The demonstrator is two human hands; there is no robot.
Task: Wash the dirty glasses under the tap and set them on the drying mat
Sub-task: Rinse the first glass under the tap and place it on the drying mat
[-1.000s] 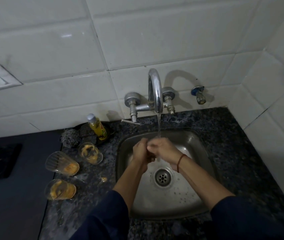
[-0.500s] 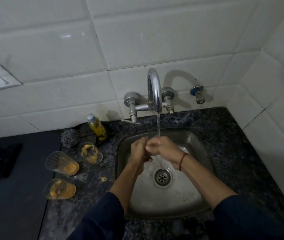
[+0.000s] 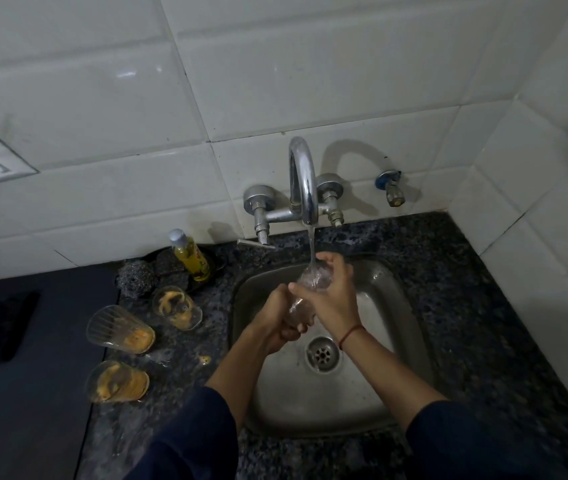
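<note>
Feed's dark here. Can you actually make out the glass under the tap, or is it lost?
Head view: dim, tile lines bowed by the wide lens; the glass is a faint blurred shape between the left hand and right hand; the tap shows glare.

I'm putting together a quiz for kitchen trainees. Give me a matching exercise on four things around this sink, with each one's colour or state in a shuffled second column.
Things
1. held glass
2. soap bottle
3. steel scrubber
4. ribbed glass

Colour or state
A. orange residue inside, on the counter
B. grey wire ball
C. under running water
D. yellow liquid, pale cap

Pairs: 1-C, 2-D, 3-B, 4-A
</note>
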